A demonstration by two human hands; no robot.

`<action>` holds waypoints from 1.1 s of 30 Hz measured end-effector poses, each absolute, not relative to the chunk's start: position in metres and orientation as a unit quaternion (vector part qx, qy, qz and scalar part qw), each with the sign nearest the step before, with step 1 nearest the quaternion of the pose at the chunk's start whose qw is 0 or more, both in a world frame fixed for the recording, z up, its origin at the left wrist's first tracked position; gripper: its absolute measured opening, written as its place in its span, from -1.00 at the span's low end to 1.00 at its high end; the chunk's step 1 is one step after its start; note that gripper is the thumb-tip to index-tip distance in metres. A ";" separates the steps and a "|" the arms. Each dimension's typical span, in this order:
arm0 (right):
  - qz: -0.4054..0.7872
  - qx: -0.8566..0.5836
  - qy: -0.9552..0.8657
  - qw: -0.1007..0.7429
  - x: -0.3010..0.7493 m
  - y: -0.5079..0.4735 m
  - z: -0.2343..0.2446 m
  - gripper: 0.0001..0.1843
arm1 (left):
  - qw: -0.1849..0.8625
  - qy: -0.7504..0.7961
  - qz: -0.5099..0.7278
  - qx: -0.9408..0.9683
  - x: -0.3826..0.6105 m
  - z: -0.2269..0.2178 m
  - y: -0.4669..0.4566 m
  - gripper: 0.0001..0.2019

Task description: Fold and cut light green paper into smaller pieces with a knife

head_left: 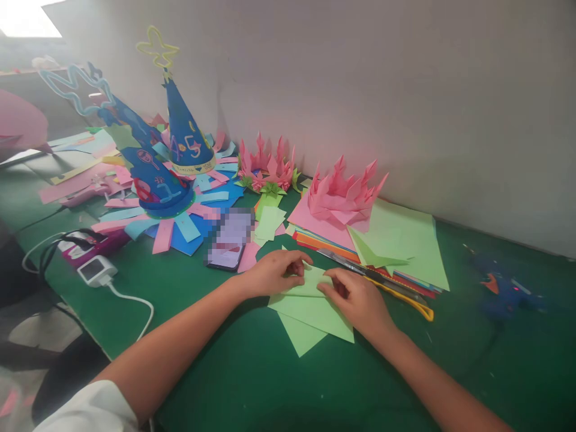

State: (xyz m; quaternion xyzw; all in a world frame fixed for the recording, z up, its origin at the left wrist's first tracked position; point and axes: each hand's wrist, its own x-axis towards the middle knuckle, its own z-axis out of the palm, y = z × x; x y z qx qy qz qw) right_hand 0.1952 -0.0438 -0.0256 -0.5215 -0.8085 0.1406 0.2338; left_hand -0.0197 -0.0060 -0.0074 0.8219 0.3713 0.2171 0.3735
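Between my two hands is a folded piece of light green paper, lying over other green sheets on the table. My left hand pinches its left side between thumb and curled fingers. My right hand pinches its right side the same way. Just beyond my right hand lies a cutter knife with a yellow handle end, resting along a stack of coloured paper. A phone lies a little left of my left hand.
Pink paper crowns and blue cone hats stand along the wall. A large green sheet covers the paper stack. A blue glue gun lies at the right. A power strip and a white charger with cables sit at the left edge.
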 end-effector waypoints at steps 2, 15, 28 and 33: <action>0.147 -0.530 -0.803 0.231 0.195 -0.044 -0.026 -0.81 | 0.344 0.370 0.218 0.835 -0.018 -0.006 -0.007 -0.73; 0.157 -0.499 -0.818 0.239 0.194 -0.046 -0.022 -0.81 | 0.312 0.368 0.216 0.849 -0.019 -0.009 -0.006 -0.68; 0.187 -0.478 -0.814 0.271 0.197 -0.043 -0.023 -0.75 | 0.207 0.318 0.207 0.902 -0.015 -0.014 -0.005 -0.80; 0.172 -0.471 -0.823 0.266 0.197 -0.043 -0.021 -0.73 | 0.212 0.327 0.200 0.899 -0.019 -0.012 -0.006 -0.79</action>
